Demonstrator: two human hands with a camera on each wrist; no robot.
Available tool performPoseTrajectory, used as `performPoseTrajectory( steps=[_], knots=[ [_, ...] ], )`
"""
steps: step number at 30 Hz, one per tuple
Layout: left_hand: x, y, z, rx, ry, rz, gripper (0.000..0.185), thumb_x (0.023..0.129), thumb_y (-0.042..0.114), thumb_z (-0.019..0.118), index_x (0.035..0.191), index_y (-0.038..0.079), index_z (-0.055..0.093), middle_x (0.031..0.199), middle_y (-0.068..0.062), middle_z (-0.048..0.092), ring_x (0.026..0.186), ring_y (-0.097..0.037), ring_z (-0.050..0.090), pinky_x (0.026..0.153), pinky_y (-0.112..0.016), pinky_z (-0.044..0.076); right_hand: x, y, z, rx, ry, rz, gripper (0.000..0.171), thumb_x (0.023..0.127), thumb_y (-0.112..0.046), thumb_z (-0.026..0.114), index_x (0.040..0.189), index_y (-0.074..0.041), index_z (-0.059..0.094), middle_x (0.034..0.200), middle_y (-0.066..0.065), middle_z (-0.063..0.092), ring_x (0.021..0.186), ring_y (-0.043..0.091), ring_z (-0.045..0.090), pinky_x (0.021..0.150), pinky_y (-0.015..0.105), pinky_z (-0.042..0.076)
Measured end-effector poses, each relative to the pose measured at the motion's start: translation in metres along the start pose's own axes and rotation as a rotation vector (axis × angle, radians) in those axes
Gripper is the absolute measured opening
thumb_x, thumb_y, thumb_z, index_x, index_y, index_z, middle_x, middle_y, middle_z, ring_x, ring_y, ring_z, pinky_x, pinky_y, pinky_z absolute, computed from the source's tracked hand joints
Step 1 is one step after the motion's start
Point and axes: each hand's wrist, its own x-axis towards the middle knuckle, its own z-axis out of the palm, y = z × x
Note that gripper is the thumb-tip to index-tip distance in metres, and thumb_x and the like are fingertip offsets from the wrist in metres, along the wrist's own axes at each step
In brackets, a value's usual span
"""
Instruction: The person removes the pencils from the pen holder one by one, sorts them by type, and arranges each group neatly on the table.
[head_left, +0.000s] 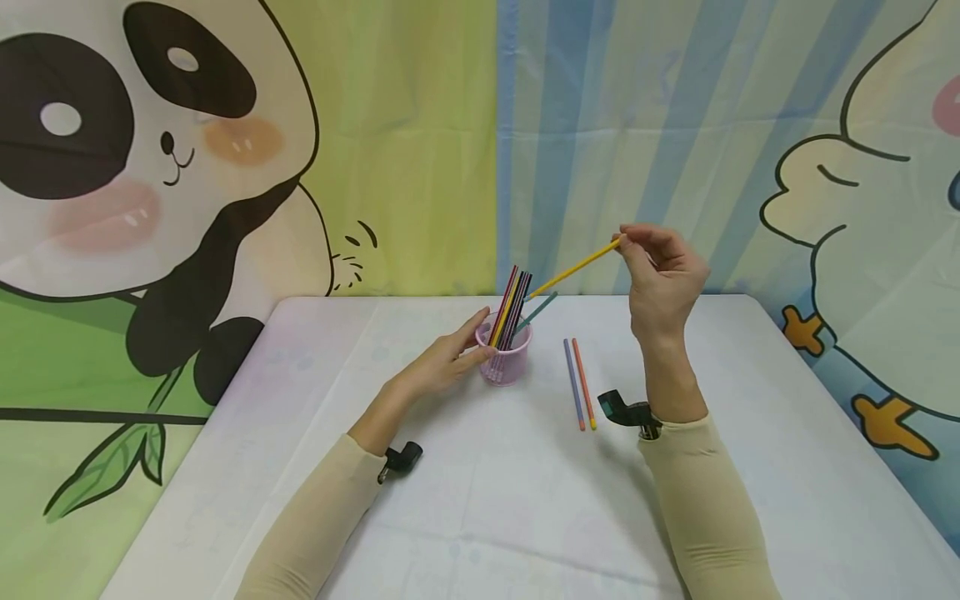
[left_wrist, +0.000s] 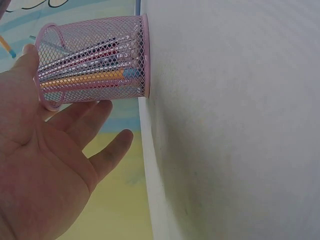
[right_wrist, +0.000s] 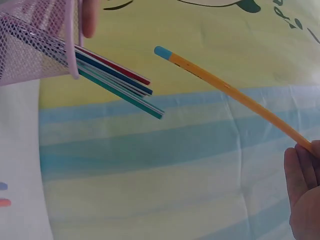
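Note:
A pink mesh pencil cup (head_left: 507, 368) stands upright on the table, holding several pencils (head_left: 507, 315). My left hand (head_left: 444, 360) holds the cup near its rim, thumb on one side and fingers on the other; in the left wrist view some fingers (left_wrist: 114, 150) extend away from the mesh (left_wrist: 95, 60). Above the table on the right, my right hand (head_left: 666, 279) pinches a yellow pencil (head_left: 579, 268) by one end. Its blue-tipped end (right_wrist: 162, 52) points toward the cup, apart from the other pencils in the right wrist view. A teal pencil (head_left: 542, 307) leans out of the cup.
A purple pencil (head_left: 573, 382) and an orange pencil (head_left: 583, 382) lie side by side on the white tabletop (head_left: 465, 500), right of the cup. Behind the table's back edge hangs a cartoon-printed curtain (head_left: 420, 150).

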Motion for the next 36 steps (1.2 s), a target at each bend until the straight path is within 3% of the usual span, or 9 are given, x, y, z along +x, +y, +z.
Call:
performPoseTrajectory(
  steps=[12,20,36],
  knots=[
    [-0.001,0.0,0.0,-0.012,-0.004,0.002,0.076,0.103,0.062,0.05,0.165,0.047,0.008,0.163,-0.012,0.043,0.15,-0.027,0.044,0.126,-0.052,0.03,0.005,-0.003,-0.01,-0.022,0.004,-0.025,0.012,0.091,0.009,0.073,0.099,0.018,0.073,0.089,0.023,0.073,0.078,0.023,0.074,0.078,0.029,0.064],
    [-0.001,0.0,0.0,0.004,0.008,0.003,0.075,0.104,0.062,0.049,0.165,0.049,0.008,0.162,-0.011,0.044,0.15,-0.026,0.044,0.127,-0.051,0.029,0.008,0.004,-0.016,-0.01,-0.045,-0.019,0.012,0.09,0.012,0.072,0.1,0.019,0.074,0.087,0.011,0.078,0.077,0.019,0.074,0.078,0.027,0.063],
    [0.0,0.0,0.0,0.001,0.006,0.005,0.075,0.104,0.062,0.049,0.165,0.047,0.009,0.162,-0.012,0.045,0.15,-0.027,0.044,0.126,-0.052,0.03,0.009,0.025,-0.035,-0.063,-0.093,0.147,0.017,0.092,0.008,0.073,0.107,0.017,0.074,0.089,0.002,0.08,0.077,0.016,0.073,0.079,0.02,0.061]
  ],
)
